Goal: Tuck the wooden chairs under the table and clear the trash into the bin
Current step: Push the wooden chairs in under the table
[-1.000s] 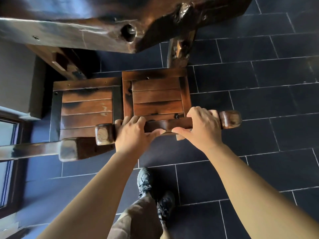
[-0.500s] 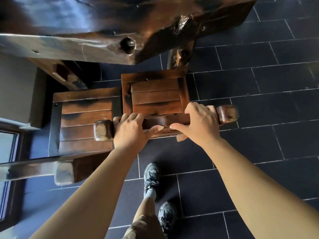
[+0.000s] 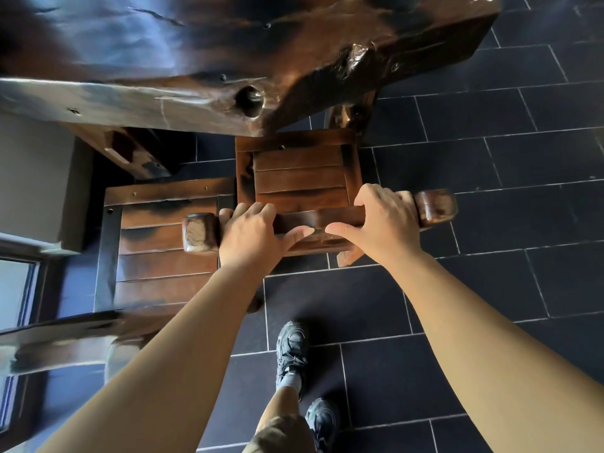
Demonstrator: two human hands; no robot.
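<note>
Nearest, at 6 o'clock, two dark shoes (image 3: 291,348) stand on the black tiled floor (image 3: 490,240), one ahead of the other; the person has taken a step forward in the last second.

Past them, both hands are closed over the top rail (image 3: 313,219) of the wooden chair (image 3: 299,178). The left hand (image 3: 250,240) grips near the rail's 9 o'clock end and the right hand (image 3: 384,225) near its 3 o'clock end. Fingers are wrapped over the far side, and the thumbs nearly meet along the near side.

At 9 o'clock of this chair, just beside it, stands a second chair (image 3: 163,253). Its seat sits closer to the person, and its blurred back rail (image 3: 55,344) is down at 8 o'clock.

Farthest, at 12 o'clock, is the heavy dark counter (image 3: 183,53).

A second ago a strip of floor showed between the held chair's seat and the counter. Now the seat's far edge lies at the counter's edge, beside the leg (image 3: 351,114) at 1 o'clock. So the push is working, and this chair looks about to slide under, though most of the seat is still outside. The second chair looks less far in and probably needs its own push next. I see no trash or bin here, so that part appears still to be done.
</note>
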